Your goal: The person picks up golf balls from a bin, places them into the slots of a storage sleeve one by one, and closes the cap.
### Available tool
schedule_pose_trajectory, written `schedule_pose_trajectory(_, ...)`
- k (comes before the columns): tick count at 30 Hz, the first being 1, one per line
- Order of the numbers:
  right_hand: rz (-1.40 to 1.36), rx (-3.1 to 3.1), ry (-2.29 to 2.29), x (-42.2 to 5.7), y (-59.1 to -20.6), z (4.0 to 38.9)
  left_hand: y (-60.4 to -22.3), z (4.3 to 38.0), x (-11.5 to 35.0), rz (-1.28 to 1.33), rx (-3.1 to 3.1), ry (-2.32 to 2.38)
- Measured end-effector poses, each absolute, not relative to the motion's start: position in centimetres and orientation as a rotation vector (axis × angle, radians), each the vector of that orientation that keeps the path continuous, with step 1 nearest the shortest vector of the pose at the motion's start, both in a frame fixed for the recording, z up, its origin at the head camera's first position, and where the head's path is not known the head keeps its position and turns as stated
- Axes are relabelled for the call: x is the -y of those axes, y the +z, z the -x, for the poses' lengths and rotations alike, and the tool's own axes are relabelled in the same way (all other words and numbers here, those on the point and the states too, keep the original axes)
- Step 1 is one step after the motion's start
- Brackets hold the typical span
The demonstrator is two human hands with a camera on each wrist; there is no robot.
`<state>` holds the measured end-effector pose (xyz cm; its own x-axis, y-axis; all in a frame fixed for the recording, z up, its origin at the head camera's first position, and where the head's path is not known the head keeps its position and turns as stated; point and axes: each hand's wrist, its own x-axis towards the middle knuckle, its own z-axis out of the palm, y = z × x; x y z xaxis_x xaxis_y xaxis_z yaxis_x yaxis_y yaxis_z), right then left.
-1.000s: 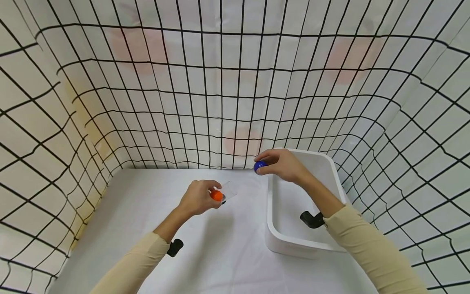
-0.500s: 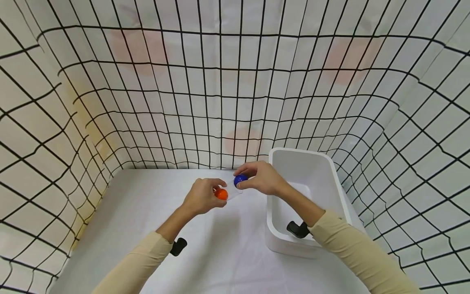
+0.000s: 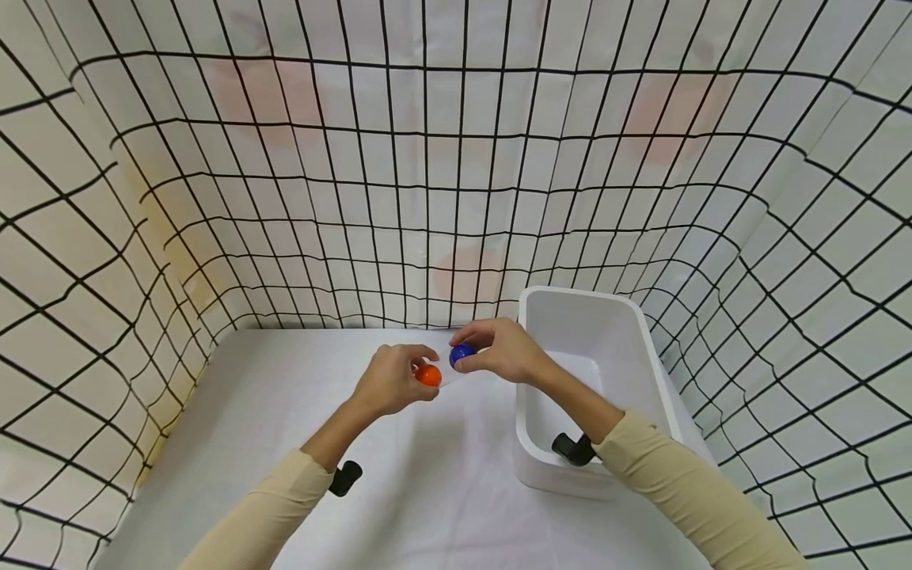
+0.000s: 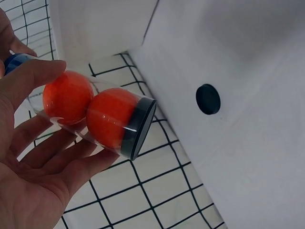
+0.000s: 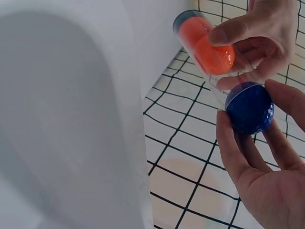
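Note:
My left hand [image 3: 388, 381] grips a clear plastic tube [image 5: 215, 88], its thumb on top and fingers beneath. Inside the tube sit two orange balls, one [image 4: 110, 117] against the black end cap [image 4: 139, 129] and another [image 4: 67, 98] behind it. A shiny blue ball [image 5: 250, 109] is pinched between the thumb and fingertips of my right hand [image 3: 507, 350], right at the tube's uncapped mouth. In the left wrist view, the tube is tilted above the white table, and a loose black round cap [image 4: 208, 99] lies on the cloth.
To the right stands a deep white bin [image 3: 525, 412], with my right forearm over it. Black netting [image 3: 427, 190] surrounds the white table [image 3: 285, 412] at the back and both sides. A black wrist mount [image 3: 345, 478] shows beside my left sleeve.
My right hand has carried the blue ball left and down, from beside the bin's far corner to the tube's mouth. My left hand has shifted slightly right, still gripping the tube.

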<state>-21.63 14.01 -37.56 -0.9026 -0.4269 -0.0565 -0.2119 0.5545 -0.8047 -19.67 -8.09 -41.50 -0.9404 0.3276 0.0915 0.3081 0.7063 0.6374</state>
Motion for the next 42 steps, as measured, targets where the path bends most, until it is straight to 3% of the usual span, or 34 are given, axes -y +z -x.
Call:
schedule_pose_trajectory(15, 0.541, -2.572, -1.251, -13.0, -37.8, 21.9, -42.2, 19.5, 9.3, -0.517, -2.883, 1.065)
schedule_pose_trajectory(29, 0.5, -2.816, -1.244, -9.4, -37.7, 25.3, -44.1, 19.3, 14.0, -0.298, -2.941, 1.104)
schedule_pose_trajectory(42, 0.232, -2.896, -1.331, -4.0, -43.2, 28.1, -45.7, 19.1, 17.7, -0.175, -2.985, 1.084)
